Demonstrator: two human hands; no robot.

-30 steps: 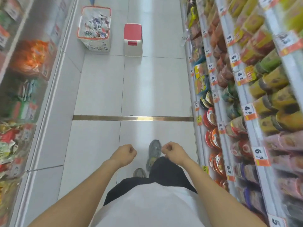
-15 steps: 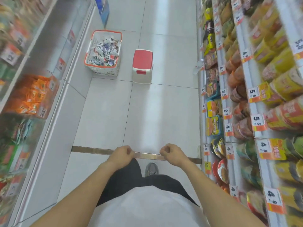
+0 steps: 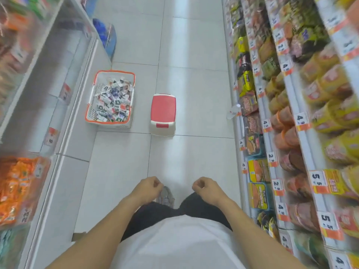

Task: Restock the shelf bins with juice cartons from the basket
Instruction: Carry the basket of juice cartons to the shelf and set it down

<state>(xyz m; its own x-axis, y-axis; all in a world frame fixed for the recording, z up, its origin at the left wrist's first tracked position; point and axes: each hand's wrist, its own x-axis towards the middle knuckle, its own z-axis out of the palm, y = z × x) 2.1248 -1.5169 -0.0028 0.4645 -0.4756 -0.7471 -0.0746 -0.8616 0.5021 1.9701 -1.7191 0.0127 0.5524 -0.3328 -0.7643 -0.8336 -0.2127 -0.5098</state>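
A white basket with an orange rim [image 3: 89, 105] stands on the floor ahead, against the left shelf unit, and holds several small cartons [image 3: 112, 101]. My left hand [image 3: 146, 188] and my right hand [image 3: 206, 188] are curled into loose fists in front of my waist, each holding nothing. Both hands are well short of the basket. The left shelf [image 3: 58, 78] beside the basket has bare white levels with price tags.
A small white step stool with a red top [image 3: 163, 113] stands right of the basket. Shelves of noodle cups and packets [image 3: 291, 133] line the right side. A clear bottle [image 3: 233, 111] lies at the right shelf's foot. Orange snack bags [image 3: 17, 189] fill the near left shelf.
The basket and stool have come closer as I walk down the aisle. Both hands stay fisted in front of my waist.
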